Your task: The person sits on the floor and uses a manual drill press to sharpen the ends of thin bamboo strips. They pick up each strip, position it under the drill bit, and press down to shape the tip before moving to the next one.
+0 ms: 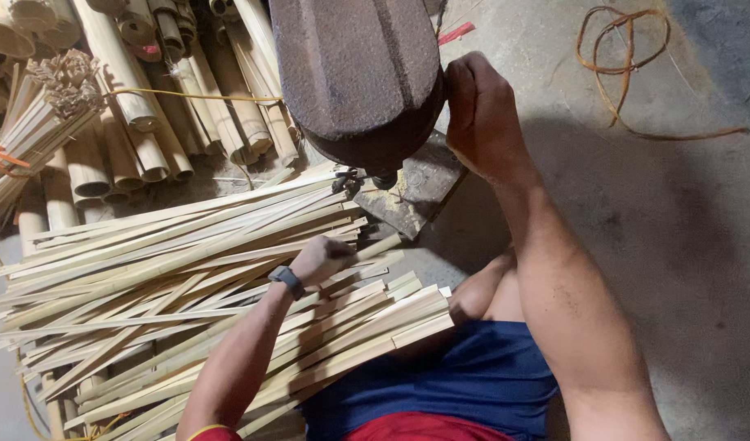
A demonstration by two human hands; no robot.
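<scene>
Grey concrete floor (677,245) fills the right side of the frame, dusty and bare but for a loop of orange cord (628,65) at the upper right. At centre, the left hand (322,260) is closed round one bamboo strip (380,246), pale yellow-green, flat and narrow, its cut end pointing toward the dark metal plate (416,192) under the rusty brown machine (358,73). A dark watch (287,278) sits on that wrist. The right hand (481,114), at upper centre, is clenched against the right edge of the machine's housing; what it grips, if anything, cannot be told. Around the held strip lies a loose heap of like strips (171,286), too many to count, spread from centre to lower left and across the person's lap. At the upper left stand round bamboo tubes (146,122), over a dozen, and one tied bundle of strips (32,139) with an orange band.
</scene>
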